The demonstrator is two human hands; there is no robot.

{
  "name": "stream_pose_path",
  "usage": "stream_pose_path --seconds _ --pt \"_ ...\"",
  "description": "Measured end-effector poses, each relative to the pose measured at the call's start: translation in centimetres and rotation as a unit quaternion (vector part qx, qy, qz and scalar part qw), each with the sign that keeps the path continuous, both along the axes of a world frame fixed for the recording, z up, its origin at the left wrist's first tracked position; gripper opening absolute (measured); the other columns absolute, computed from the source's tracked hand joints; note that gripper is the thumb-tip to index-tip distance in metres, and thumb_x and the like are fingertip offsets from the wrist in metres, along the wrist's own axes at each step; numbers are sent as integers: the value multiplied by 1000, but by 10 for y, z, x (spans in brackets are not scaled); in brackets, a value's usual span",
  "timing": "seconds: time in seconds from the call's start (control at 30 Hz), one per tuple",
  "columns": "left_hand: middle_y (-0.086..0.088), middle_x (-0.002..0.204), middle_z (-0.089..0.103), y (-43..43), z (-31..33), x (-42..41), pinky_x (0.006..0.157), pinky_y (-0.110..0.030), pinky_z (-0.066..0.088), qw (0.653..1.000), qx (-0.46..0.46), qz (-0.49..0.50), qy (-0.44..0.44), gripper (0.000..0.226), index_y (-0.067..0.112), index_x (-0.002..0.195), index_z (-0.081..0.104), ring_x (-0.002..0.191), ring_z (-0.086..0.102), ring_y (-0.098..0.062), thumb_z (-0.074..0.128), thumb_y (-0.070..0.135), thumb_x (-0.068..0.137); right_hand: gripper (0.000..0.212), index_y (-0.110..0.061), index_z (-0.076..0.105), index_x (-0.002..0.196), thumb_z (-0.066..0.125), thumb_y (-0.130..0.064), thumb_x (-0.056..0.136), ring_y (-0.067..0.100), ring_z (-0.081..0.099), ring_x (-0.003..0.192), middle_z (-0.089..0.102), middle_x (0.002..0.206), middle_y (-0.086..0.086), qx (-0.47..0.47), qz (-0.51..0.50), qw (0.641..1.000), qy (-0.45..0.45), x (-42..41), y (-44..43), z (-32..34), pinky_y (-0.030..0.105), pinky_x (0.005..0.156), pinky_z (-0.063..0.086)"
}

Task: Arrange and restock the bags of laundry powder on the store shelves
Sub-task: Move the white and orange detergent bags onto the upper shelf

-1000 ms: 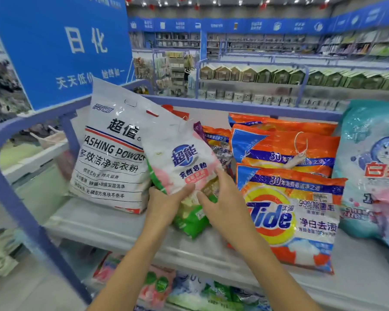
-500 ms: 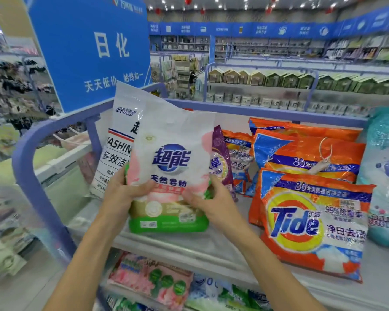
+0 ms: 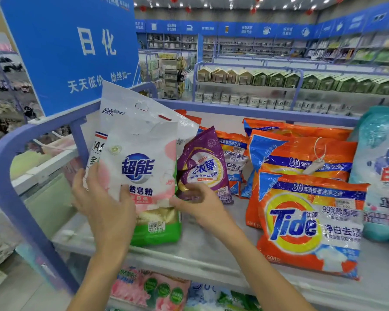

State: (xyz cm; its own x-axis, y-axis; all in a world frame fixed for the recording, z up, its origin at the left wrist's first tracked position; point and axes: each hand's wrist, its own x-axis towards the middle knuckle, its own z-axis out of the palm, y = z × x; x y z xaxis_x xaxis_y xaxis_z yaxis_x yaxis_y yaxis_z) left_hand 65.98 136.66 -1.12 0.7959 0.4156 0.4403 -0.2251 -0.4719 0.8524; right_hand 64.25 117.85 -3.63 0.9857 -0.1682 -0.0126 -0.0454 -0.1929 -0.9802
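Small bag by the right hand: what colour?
The small bag is purple; head view.

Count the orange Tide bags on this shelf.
4. A front bag, a tagged bag behind it, a back bag, and a smaller bag behind the purple bag. An orange corner behind the large white bag may be a fifth.

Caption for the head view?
Left hand grips the front white powder bag on the shelf; right hand touches its right edge.
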Motion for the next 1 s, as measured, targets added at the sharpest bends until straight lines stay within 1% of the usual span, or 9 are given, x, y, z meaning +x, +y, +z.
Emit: stream_pose_path --seconds 0.1,0.2,0.27,0.33,0.5,0.57,0.73,0.9,1.0 --pt "-2 147 47 -32 3 -23 118 -28 31 991 36 -66 -109 55 16 142 52 138 42 -20 66 1 91 29 -23 59 115 70 -41 95 15 64 111 65 114 -7 -41 -190 980 -50 -1 -37 9 23 80 51" --pt "6 132 60 -69 1 -27 103 -31 50 952 80 -280 -90 57 19 143 52 120 58 -8 65 -3 91 64 -9 47 139 75 -40 90 27 54 130 55 137 7 -108 -243 964 2 14 -59 12 41 105 49" --pt "7 136 58 -91 -4 -24 102 -29 50 934 104 -340 -32 64 20 151 43 120 57 -5 64 2 92 85 -8 47 139 78 -56 76 30 55 130 57 138 9 -151 -217 964 40 22 -61 12 48 107 48" --pt "4 142 56 -105 -6 -17 104 -33 50 941 95 -322 30 63 19 153 40 123 57 -10 61 8 95 90 -12 51 133 73 -66 64 30 60 126 62 134 8 -165 -207 963 43 26 -65 11 49 104 52" --pt "0 135 62 -112 -10 -8 102 -39 51 955 91 -276 57 54 19 149 46 116 63 -20 57 13 96 49 -12 59 124 81 -30 84 21 67 109 69 116 1 -165 -160 972 45 13 -59 22 34 91 54" --pt "0 131 63 -114 -13 -8 96 -30 48 953 111 -278 57 53 18 149 45 112 64 -22 58 17 97 42 -13 66 120 81 -23 82 19 70 104 73 111 -1 -122 -159 979 36 9 -57 17 37 93 57" --pt "-13 136 56 -120 -23 -10 102 -41 41 944 141 -292 57 46 13 144 44 126 51 -32 41 38 106 22 -22 71 107 66 -20 85 16 69 99 75 106 0 -118 -175 976 -54 -9 -43 13 43 92 58" --pt "-3 160 33 -116 -21 -27 123 -31 21 946 90 -310 12 63 14 157 30 149 27 -16 35 48 105 15 -27 63 111 64 -19 98 6 68 101 73 109 -11 -71 -190 972 -118 -51 -30 33 35 89 57" --pt "7 160 29 -110 -1 -48 120 -28 23 943 -8 -331 -1 68 22 158 25 148 26 -6 48 51 101 17 -21 64 113 64 -13 99 18 70 103 74 107 -2 -10 -182 969 -166 -91 -29 58 41 91 59"
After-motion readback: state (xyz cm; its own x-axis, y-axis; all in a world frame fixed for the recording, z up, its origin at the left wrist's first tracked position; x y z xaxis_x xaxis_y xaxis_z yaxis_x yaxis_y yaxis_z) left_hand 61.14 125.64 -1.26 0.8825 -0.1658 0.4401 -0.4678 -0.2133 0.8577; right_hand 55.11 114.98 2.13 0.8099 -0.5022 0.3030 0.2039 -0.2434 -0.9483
